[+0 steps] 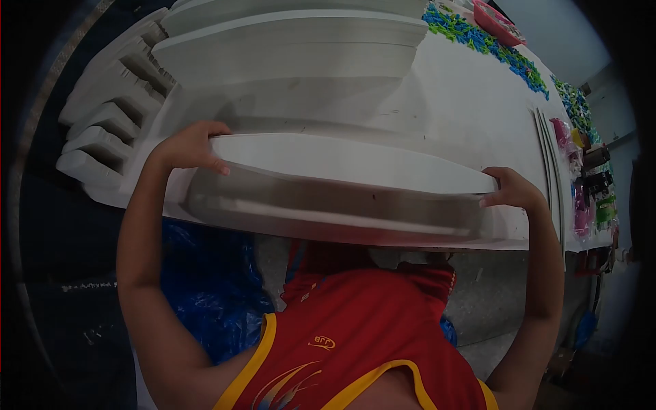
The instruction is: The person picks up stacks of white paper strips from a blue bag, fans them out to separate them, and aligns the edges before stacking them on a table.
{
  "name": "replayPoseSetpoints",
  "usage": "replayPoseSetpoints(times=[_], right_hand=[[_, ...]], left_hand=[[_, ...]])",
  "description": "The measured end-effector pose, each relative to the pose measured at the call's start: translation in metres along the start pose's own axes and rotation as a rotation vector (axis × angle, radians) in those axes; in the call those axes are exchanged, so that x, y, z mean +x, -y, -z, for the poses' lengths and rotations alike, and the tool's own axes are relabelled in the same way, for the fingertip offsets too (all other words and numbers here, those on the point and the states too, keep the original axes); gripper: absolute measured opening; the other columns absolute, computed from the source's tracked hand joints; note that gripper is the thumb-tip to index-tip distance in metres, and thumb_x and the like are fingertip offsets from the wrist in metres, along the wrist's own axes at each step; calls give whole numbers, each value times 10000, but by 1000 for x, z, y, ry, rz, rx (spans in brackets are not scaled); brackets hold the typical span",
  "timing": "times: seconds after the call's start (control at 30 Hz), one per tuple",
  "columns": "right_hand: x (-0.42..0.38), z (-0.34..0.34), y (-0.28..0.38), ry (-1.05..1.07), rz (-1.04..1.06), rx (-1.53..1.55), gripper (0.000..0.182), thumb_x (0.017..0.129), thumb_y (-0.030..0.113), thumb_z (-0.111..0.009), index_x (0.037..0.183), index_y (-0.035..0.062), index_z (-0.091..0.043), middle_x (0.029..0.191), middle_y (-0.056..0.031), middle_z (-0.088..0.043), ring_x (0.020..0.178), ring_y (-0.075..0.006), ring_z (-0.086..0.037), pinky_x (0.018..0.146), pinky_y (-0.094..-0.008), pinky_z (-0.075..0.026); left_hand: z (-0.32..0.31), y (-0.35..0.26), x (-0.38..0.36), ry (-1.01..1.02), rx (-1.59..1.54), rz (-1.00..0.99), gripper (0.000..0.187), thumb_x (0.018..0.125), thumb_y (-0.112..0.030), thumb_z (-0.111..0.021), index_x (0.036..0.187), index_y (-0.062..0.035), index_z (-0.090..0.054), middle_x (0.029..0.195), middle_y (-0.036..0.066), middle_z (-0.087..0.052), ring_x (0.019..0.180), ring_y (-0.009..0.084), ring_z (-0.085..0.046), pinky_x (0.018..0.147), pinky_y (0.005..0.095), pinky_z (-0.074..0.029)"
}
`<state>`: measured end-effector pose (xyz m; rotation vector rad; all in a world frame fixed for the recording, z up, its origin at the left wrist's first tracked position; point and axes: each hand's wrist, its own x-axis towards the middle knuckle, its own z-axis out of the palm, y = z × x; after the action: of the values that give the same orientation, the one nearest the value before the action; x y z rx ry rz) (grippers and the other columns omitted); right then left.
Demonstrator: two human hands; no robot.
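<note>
A long white panel (pixel 355 162), perhaps card or a stack of sheets, spans the space in front of me above the white-covered table (pixel 471 96). Its left end is gripped by my left hand (pixel 191 145), thumb on the near side and fingers over the far edge. My right hand (pixel 514 189) closes around the other end in the same way. The panel casts a dark shadow along the table's near edge. Beyond it stand large stacks of similar white sheets (pixel 294 49).
White cut pieces (pixel 102 137) with curved notches are piled at the left. Small blue and green pieces (pixel 488 44) lie at the back right near a pink basin (pixel 497 26). Thin strips (pixel 548 154) and bagged items line the right side. Blue plastic (pixel 208 287) hangs below the table.
</note>
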<state>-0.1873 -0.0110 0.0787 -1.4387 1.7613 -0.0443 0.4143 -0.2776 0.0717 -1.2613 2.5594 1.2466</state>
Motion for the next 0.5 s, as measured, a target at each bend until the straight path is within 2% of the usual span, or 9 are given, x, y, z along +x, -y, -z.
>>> replayPoseSetpoints(times=[0.03, 0.07, 0.17, 0.2, 0.27, 0.33, 0.5], right_hand=[[0, -3, -1, -52, 66, 1, 607, 776, 245, -906, 1245, -73, -687, 1053, -99, -747, 965, -163, -675, 914, -336, -545], [0, -4, -3, -104, 133, 2, 641, 709, 162, -937, 1246, -79, -683, 1051, -91, -745, 982, -159, -660, 947, -339, -528], [3, -7, -10, -124, 103, 83, 591, 655, 120, -949, 1169, -48, -710, 1025, -109, -749, 960, -196, -675, 901, -358, -545], [4, -7, -9, -119, 110, 80, 591, 655, 120, -949, 1169, -48, -710, 1025, -109, -749, 960, -196, -675, 901, -358, -545], [1, -5, -3, -139, -9, -44, 566, 668, 76, -919, 1181, -27, -704, 1030, -136, -752, 960, -220, -692, 912, -362, -550], [-2, -10, 7, -186, 26, -101, 565, 674, 57, -901, 1195, -21, -697, 1036, -148, -752, 957, -238, -701, 910, -364, -553], [-11, -24, 20, -292, 74, -115, 566, 684, 24, -874, 1214, -21, -679, 1054, -191, -751, 960, -291, -724, 904, -371, -559]], left_hand=[[-2, -4, -2, -8, 28, 49, 639, 638, -123, -948, 1206, 34, -702, 1115, 144, -754, 1037, 253, -700, 977, 351, -535], [-3, -6, -3, -15, 24, 62, 639, 638, -123, -948, 1206, 34, -702, 1115, 144, -754, 1037, 253, -700, 977, 351, -535], [-7, -10, -7, -82, 145, 63, 592, 663, -90, -916, 1205, 12, -701, 1121, 154, -750, 1045, 259, -706, 962, 358, -543], [-8, -13, -8, -108, 203, 41, 560, 677, -73, -895, 1198, 0, -703, 1120, 160, -747, 1055, 283, -710, 960, 368, -545], [-12, -16, -10, -139, 261, 23, 529, 691, -56, -873, 1191, -12, -705, 1119, 166, -744, 1064, 307, -713, 958, 378, -548], [-18, -16, -12, -177, 319, -17, 479, 717, -31, -832, 1178, -23, -704, 1124, 186, -736, 1085, 359, -706, 958, 398, -550], [-26, -4, -15, -257, 337, -75, 467, 719, -26, -809, 1177, -29, -717, 1121, 203, -735, 1085, 384, -705, 947, 412, -553]])
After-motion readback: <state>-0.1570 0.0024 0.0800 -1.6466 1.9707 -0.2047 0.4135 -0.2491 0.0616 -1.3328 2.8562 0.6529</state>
